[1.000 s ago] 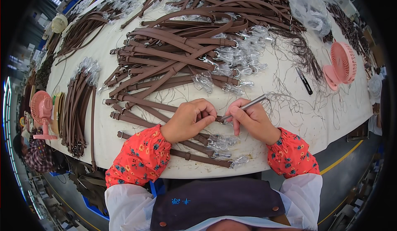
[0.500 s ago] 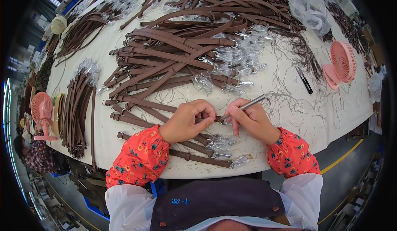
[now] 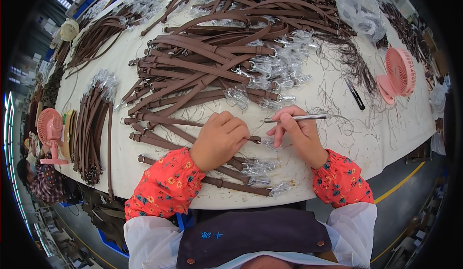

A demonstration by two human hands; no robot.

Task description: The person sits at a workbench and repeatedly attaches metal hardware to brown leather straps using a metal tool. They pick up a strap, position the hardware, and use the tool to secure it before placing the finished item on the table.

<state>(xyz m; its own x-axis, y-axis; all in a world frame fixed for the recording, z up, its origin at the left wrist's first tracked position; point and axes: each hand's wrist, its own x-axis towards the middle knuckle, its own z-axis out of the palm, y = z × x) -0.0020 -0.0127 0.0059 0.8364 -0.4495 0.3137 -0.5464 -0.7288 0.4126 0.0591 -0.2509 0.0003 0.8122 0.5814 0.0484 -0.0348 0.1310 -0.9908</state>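
Observation:
My left hand (image 3: pixel 220 140) is closed around the clip end of a brown strap (image 3: pixel 185 122), knuckles up. That strap's tip and metal clip show just right of the fingers. A little further right, my right hand (image 3: pixel 304 136) pinches a slim silver metal rod (image 3: pixel 308 117), pen-like, lying nearly level. Its left end points toward my left hand, apart from the strap. Below the hands lie several more brown straps (image 3: pixel 236 186) with clips wrapped in clear plastic (image 3: pixel 260 168). Red flowered sleeves cover both forearms.
A big heap of brown straps (image 3: pixel 193 66) lies beyond my hands, with another bundle (image 3: pixel 89 129) at left. Loose dark threads (image 3: pixel 352 57), a black-handled cutter (image 3: pixel 356 95) and a pink fan (image 3: pixel 399 73) are at right. Another pink fan (image 3: pixel 49 129) stands far left.
My right hand has drawn the metal rod up and away from the strap, and the rod has turned closer to level. The left hand has rolled over, knuckles up, still on the strap.

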